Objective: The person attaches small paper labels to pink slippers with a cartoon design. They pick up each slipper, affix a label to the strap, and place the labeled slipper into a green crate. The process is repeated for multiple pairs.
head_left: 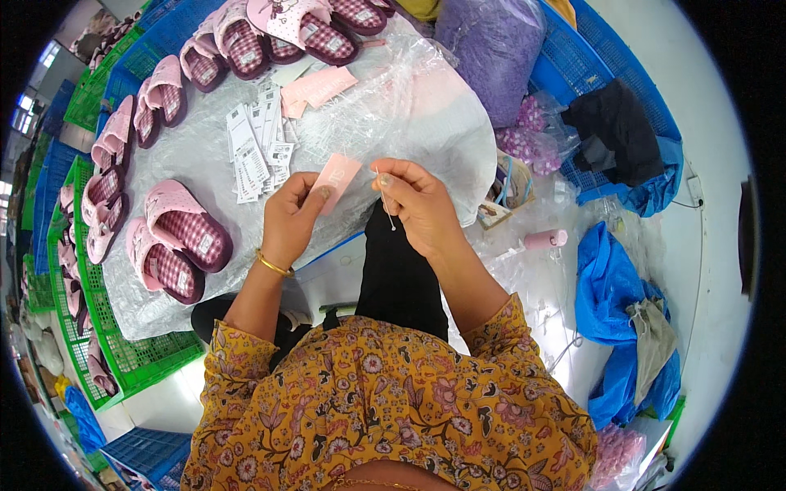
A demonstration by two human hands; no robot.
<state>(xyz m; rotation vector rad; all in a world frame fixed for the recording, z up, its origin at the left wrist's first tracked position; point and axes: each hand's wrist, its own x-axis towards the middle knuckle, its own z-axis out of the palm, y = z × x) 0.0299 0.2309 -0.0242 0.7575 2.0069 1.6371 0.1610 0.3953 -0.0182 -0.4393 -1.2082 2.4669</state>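
Between the thumb and fingers of my left hand (288,217) is a pink card tag (341,176), tilted upward. My right hand (423,204) pinches a thin white tag string (390,214), whose lower end dangles below the fingers. The two hands are apart, over the near edge of the plastic-covered table (311,217). Left of my left hand lies a pair of pink slippers (188,229) with checked insoles and dark soles. Beyond the hands lie white printed labels (250,151) and more pink card tags (323,88).
More pink slippers (241,47) line the table's far and left edges. Green crates (135,360) stand at the left. A purple bundle in plastic (491,53), a blue crate (573,53) with black cloth (614,131), and a pink thread spool (544,239) are at the right.
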